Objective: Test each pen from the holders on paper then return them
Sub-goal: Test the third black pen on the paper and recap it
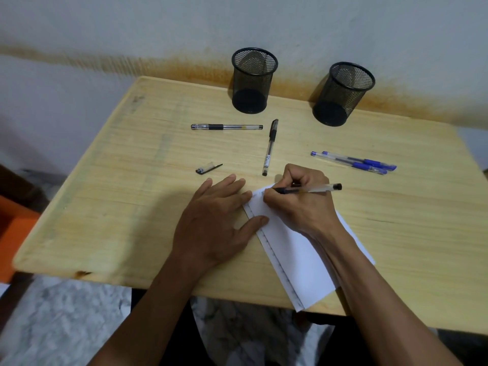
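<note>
A: Hands?
B: Right hand point(298, 199) fingers pinched round a clear-barrel black pen point(311, 190), tip on white paper point(298, 249). Left hand point(216, 223) flat, fingers spread, pressing the paper's edge.
A: Rest?
B: Two round black mesh holders point(253, 80) at the back of the pale woodgrain table point(132, 180); loose pen cap point(208, 168).

Pale wooden table point(132, 180) with visible grain, matt finish. Two black wire-mesh metal holders point(253, 80) point(343, 93). Clear glossy plastic pens point(226, 126) point(270, 147) with dark grip sleeves. White, smooth, matt paper point(298, 247). Rough, stained wall point(105, 27).
</note>
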Motion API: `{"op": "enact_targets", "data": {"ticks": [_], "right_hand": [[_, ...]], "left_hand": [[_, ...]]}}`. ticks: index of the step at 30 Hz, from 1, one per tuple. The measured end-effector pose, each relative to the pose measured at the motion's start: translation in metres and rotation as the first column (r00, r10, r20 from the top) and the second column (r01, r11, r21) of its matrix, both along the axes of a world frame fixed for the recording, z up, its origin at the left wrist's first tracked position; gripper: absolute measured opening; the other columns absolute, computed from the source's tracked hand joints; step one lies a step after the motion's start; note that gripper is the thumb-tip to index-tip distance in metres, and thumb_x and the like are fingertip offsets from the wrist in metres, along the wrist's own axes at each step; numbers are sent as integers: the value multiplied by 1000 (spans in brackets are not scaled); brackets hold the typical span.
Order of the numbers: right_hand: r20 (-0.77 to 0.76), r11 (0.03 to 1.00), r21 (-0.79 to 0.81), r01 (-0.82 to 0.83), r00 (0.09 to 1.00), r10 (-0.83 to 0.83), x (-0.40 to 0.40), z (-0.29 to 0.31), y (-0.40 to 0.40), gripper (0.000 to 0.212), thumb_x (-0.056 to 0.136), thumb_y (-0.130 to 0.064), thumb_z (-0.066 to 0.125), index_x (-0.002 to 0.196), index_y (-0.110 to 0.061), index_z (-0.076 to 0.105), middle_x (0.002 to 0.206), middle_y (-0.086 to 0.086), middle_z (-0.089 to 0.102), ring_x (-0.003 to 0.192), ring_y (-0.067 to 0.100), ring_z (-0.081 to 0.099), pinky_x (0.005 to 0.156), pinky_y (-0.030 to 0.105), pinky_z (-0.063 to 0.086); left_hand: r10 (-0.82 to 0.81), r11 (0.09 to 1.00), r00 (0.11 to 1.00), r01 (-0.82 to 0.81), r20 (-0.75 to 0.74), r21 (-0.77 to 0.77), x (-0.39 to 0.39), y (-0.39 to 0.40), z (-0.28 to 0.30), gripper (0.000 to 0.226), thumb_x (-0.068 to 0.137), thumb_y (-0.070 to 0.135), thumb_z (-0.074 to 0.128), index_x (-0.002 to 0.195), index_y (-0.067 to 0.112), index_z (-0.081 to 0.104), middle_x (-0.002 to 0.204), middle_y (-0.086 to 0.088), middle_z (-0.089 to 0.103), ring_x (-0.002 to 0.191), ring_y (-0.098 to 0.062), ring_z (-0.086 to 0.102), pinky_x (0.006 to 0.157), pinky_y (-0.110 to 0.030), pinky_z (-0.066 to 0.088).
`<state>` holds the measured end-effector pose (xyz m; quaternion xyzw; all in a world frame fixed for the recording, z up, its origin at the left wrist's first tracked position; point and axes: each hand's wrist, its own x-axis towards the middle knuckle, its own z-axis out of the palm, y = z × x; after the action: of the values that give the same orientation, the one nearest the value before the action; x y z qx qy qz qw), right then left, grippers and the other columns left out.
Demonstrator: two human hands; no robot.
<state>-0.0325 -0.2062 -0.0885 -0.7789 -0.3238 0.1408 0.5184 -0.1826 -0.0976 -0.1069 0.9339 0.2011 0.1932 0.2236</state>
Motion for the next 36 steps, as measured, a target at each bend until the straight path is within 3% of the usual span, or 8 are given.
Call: {"op": "enact_targets", "data": {"ticks": [14, 23, 28, 36], "right_hand": [[15, 1000, -5, 11, 1000, -11, -1, 1, 1, 30, 66, -1, 74, 53, -17, 51, 53, -5, 55, 49, 7, 45, 47, 25, 35], [20, 999, -3, 34, 999, -34, -2, 0, -1, 25, 67, 0, 73, 57, -9, 52, 52, -5, 55, 47, 6, 45, 47, 26, 36], [11, 1000, -5, 25, 1000, -25, -2, 0, -1, 24, 66, -1, 76, 59, -5, 53, 57, 14, 61, 50, 13, 48, 46, 35, 38], [-6, 999, -7, 40, 999, -40, -1, 0, -1, 22, 65, -2, 75, 60, -4, 54, 58, 15, 61, 51, 18, 50, 44, 42, 42]], "left_hand": [[2, 1000, 1000, -2, 8, -29, 0, 0, 0, 66, 80, 66, 54, 120, 17, 70, 136, -3, 61, 134, -15, 49, 114, -49, 35], [8, 1000, 1000, -8, 12, -22, 0, 0, -2, 64, 81, 65, 57, 121, 18, 69, 138, -2, 60, 135, -13, 47, 116, -46, 33], [13, 1000, 1000, -12, 10, -18, 0, 1, -3, 63, 81, 64, 59, 122, 17, 69, 138, -1, 60, 136, -12, 47, 116, -46, 33], [16, 1000, 999, -15, 29, -21, 0, 0, -2, 63, 80, 64, 58, 121, 18, 70, 137, -1, 61, 135, -12, 47, 116, -46, 32]]}}
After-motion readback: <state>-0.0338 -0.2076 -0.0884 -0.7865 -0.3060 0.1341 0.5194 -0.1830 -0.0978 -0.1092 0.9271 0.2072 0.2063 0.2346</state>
